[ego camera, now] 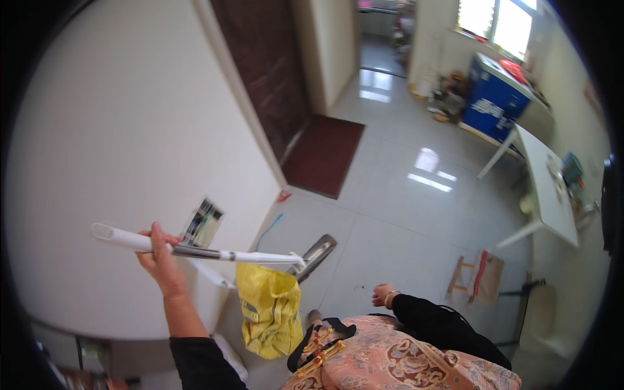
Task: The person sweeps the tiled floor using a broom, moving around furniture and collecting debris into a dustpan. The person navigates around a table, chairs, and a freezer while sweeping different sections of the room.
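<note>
My left hand [162,263] is wrapped around the pole of a flat mop [204,252], just below its white looped grip end. The pole is white with a silver section and slants across the view to a grey rectangular mop head [317,256] near the floor. Part of the head is hidden behind a yellow bag [270,314] that stands below the pole. Low in front of my body is my right hand [382,295], a bracelet at its wrist. Its fingers are curled, and nothing shows in them.
A dark red mat [325,157] lies before a brown door [265,63]. On the right are a white table [546,185], a folding stool [480,278] and a blue cabinet [495,100]. White wall [122,122] borders the left. A blue strip [269,231] lies by the wall's foot.
</note>
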Motion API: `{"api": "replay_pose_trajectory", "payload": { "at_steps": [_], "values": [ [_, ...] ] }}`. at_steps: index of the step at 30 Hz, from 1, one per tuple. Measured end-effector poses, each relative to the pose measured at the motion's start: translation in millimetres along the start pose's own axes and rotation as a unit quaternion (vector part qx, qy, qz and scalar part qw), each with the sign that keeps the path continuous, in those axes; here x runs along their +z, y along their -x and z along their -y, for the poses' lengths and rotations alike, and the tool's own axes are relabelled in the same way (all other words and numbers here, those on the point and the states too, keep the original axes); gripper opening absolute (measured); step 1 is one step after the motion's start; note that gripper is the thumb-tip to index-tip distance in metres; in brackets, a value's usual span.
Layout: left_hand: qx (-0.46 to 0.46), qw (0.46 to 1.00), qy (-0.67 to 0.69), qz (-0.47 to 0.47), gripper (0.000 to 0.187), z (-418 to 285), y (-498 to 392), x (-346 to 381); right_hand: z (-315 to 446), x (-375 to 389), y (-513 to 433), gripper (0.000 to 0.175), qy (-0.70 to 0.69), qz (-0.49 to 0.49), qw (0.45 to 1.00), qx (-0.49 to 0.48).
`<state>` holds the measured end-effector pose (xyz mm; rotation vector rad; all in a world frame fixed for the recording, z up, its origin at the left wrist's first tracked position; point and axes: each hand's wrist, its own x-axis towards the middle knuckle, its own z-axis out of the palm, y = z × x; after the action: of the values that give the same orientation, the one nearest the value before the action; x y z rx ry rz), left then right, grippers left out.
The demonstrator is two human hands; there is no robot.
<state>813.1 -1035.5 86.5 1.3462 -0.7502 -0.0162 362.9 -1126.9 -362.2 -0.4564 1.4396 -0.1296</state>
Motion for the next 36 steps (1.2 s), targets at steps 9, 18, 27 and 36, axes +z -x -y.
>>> {"api": "replay_pose_trajectory", "payload": {
  "at_steps": [9,18,27,36],
  "values": [
    [-0.193,0.975,-0.049,0.1,0.027,194.7,-113.8,-34.8,-131.6,-103.7,67.1,0.028,-0.114,-0.319,0.941,-0.003],
    [-0.289,0.946,-0.087,0.121,0.052,302.7,-152.8,-33.9,-162.2,-22.7,100.4,0.033,0.034,-0.219,0.973,-0.071],
    [-0.459,0.838,-0.047,0.292,0.029,351.7,-44.4,15.2,-149.3,-63.1,95.4,0.03,-0.087,-0.279,0.956,0.003],
    [-0.696,0.664,-0.035,0.27,0.012,369.3,178.3,77.0,-11.9,-156.3,-9.6,0.033,0.022,-0.253,0.967,-0.004]
  ]
}}
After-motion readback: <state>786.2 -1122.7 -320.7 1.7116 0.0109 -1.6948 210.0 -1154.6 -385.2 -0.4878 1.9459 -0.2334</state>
